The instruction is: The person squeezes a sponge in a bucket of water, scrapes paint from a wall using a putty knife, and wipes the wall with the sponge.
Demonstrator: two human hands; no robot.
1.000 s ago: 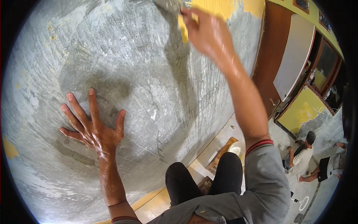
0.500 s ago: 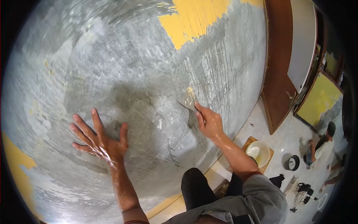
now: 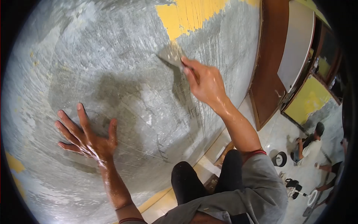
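My right hand [image 3: 205,82] is closed around the handle of a scraper [image 3: 172,54], whose wide blade is close to the wall just below a patch of yellow paint [image 3: 182,18]. Bits of yellow stick to the blade. Whether its edge touches the wall I cannot tell. On the left, my left hand [image 3: 89,140] lies flat on the bare grey wall [image 3: 149,115], fingers spread, holding nothing. Both hands and forearms look wet. Dark damp areas and drip streaks mark the wall.
A brown door [image 3: 270,63] stands right of the wall. Lower right, a person [image 3: 309,145] sits on the tiled floor near a black bucket [image 3: 279,159]. Black gear [image 3: 293,186] and a white ring [image 3: 312,198] lie beyond. My knees [image 3: 186,183] are below the wall.
My right hand has moved up and a little left with the scraper, nearer the yellow patch. My left hand stays flat on the wall; the whole view has shifted slightly.
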